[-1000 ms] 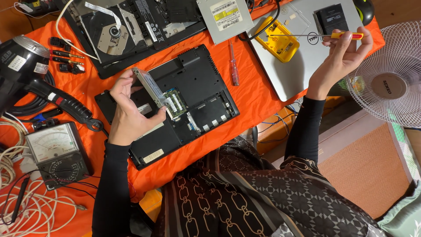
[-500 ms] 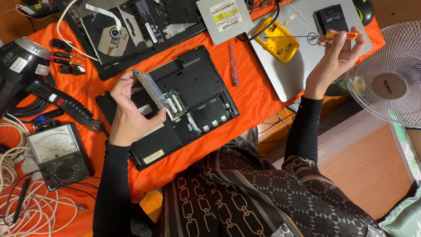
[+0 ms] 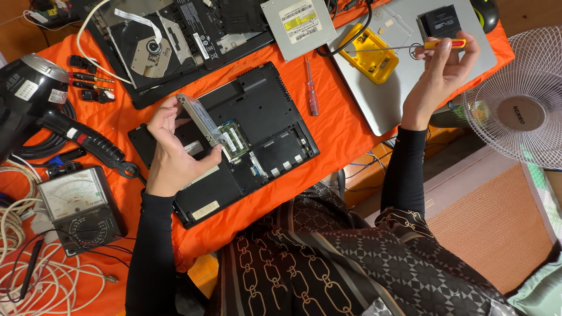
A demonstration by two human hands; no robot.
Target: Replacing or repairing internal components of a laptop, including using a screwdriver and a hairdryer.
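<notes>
The left hand point(image 3: 170, 155) is pinching a slim metal drive point(image 3: 200, 119), prob. a laptop hard drive, by its edges, thumb on the near side, fingers wrapped over the far side. The drive is tilting up on edge, its lower end just above the open bay of the upturned black laptop base point(image 3: 234, 140). Right below the grip, green memory modules point(image 3: 234, 139) are sitting exposed in their slot.

The right hand point(image 3: 440, 64) is raised well off to the side, fingers closed on a small screwdriver point(image 3: 410, 47) w/ a yellow-and-red handle, shaft pointing back toward the yellow plastic case point(image 3: 370, 57) on the silver laptop lid point(image 3: 398, 99). A red-handled screwdriver point(image 3: 311, 88) is lying on the orange cloth point(image 3: 345, 140) between the two hands.

Risks, as I'm judging it:
- The pinch on the drive is edge-only (not much contact), so a slip could be dropping it onto the memory modules or the bay.
- Tilting it too steeply while one end is near the bay could be stressing the connector, if that end is seated – can't tell from here.
- The screwdriver tip is hovering over the silver lid; a careless swing could be scratching it.
- Any loose screws aren't visible; on the cloth they'd be easy to lose.
</notes>
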